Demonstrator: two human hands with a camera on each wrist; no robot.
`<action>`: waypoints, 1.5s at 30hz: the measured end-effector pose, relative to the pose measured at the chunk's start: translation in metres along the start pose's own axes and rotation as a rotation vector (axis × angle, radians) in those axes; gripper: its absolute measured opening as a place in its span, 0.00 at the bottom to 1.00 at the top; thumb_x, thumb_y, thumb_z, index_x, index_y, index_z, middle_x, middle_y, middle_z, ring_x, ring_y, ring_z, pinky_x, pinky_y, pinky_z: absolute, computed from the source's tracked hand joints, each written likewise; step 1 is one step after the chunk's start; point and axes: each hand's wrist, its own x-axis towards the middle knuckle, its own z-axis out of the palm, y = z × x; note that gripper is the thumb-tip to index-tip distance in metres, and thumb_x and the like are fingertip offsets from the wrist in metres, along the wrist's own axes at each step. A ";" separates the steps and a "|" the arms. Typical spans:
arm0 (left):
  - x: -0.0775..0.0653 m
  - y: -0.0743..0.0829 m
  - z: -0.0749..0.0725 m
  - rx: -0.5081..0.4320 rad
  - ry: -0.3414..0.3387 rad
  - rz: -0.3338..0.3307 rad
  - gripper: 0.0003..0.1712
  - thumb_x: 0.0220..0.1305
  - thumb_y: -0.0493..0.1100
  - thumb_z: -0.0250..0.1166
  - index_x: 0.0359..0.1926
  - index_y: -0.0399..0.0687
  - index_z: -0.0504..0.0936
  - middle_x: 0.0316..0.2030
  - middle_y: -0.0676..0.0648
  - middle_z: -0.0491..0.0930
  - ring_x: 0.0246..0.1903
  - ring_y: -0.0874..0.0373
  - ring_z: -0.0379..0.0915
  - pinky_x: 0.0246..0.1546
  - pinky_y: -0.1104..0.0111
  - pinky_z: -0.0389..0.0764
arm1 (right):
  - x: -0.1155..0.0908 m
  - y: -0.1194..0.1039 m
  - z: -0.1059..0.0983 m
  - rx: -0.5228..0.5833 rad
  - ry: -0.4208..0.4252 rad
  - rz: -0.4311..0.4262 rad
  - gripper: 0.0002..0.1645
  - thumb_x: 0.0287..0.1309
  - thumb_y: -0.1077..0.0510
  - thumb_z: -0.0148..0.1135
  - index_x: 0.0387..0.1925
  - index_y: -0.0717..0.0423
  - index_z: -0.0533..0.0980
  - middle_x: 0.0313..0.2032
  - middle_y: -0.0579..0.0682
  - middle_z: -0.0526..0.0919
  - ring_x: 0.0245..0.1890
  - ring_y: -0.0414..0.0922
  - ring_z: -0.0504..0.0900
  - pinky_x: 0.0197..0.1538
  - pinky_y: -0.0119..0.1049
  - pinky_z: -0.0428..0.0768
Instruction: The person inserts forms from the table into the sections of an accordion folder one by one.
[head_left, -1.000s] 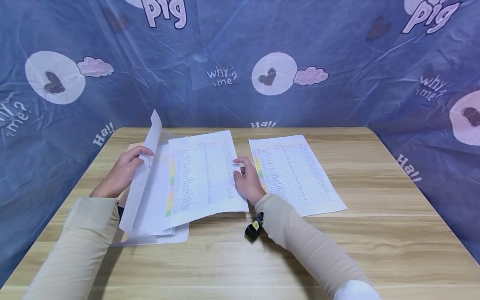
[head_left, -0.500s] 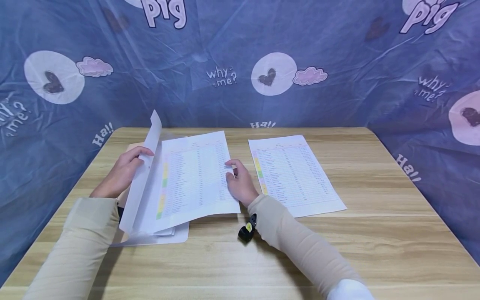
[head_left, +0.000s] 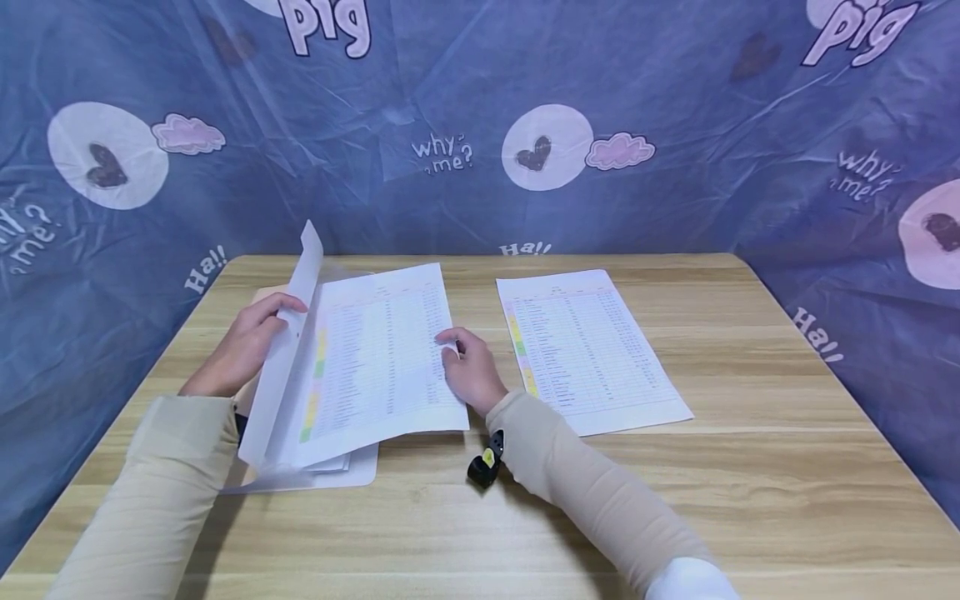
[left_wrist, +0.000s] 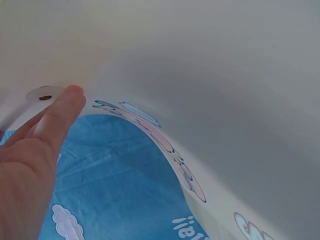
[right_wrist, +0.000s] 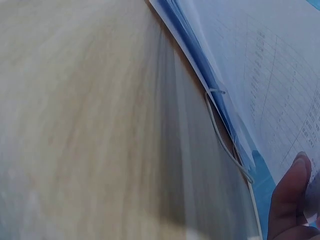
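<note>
On the left of the table lies a pale document folder point(head_left: 363, 472) with several papers inside, its white cover point(head_left: 281, 367) raised nearly upright. My left hand point(head_left: 242, 343) holds that cover by its edge, and the left wrist view shows cartoon prints on the cover near the fingers. My right hand point(head_left: 472, 367) pinches the right edge of a printed table sheet point(head_left: 367, 367), thumb on top. Tilted over the folder, the sheet has its left side inside the raised cover. In the right wrist view the thumb point(right_wrist: 290, 195) presses the sheet's face.
A second printed sheet point(head_left: 596, 358) with a coloured strip along its left side lies flat right of the right hand. A thin cord point(right_wrist: 220, 132) hangs at the folder's edge. Behind the wooden table point(head_left: 757, 467) hangs a blue patterned cloth point(head_left: 705, 183).
My right hand has moved left and slightly nearer, carrying the printed sheet further over the folder. The left hand and the raised cover stay where they were.
</note>
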 end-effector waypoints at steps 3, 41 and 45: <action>0.000 0.000 0.000 -0.001 0.003 0.008 0.21 0.67 0.34 0.32 0.55 0.33 0.65 0.58 0.35 0.60 0.49 0.42 0.62 0.36 0.70 0.72 | 0.000 -0.001 0.004 -0.004 0.003 -0.011 0.15 0.64 0.63 0.48 0.49 0.53 0.76 0.59 0.54 0.73 0.64 0.51 0.66 0.66 0.47 0.61; 0.000 0.000 -0.002 0.008 -0.002 0.022 0.21 0.68 0.34 0.32 0.54 0.34 0.66 0.57 0.36 0.61 0.49 0.46 0.61 0.37 0.72 0.69 | -0.001 -0.009 0.021 -0.018 0.095 0.043 0.13 0.64 0.59 0.53 0.49 0.50 0.77 0.51 0.50 0.78 0.52 0.46 0.75 0.57 0.44 0.71; -0.001 0.001 -0.002 0.008 0.005 0.033 0.21 0.68 0.34 0.32 0.53 0.33 0.66 0.56 0.36 0.62 0.49 0.47 0.60 0.38 0.72 0.69 | -0.001 -0.009 0.025 -0.012 0.095 0.040 0.13 0.63 0.59 0.54 0.48 0.50 0.77 0.50 0.50 0.79 0.51 0.46 0.76 0.56 0.43 0.73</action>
